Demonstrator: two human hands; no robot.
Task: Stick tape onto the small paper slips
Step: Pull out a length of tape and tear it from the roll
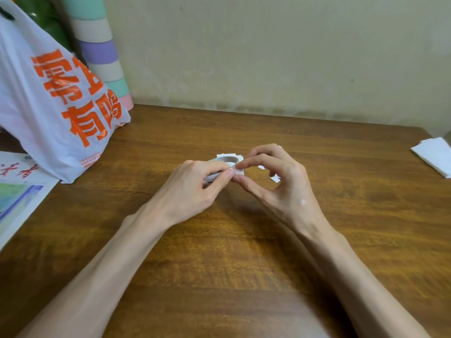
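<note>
left hand point(195, 184): fingers curled round the tape roll point(225, 158), held just above the wooden table point(219, 264) | right hand point(280, 181): thumb and forefinger pinch the roll's edge, other fingers spread | paper slips point(275, 178): small white pieces on the table under and beside the hands | left: white plastic bag point(48, 106) | far right: folded tissue point(434, 154)

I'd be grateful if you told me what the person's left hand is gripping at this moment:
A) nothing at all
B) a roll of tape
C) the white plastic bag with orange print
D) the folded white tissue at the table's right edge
B: the left hand has its fingers curled round the tape roll, while the right hand pinches at the roll's edge.
</note>
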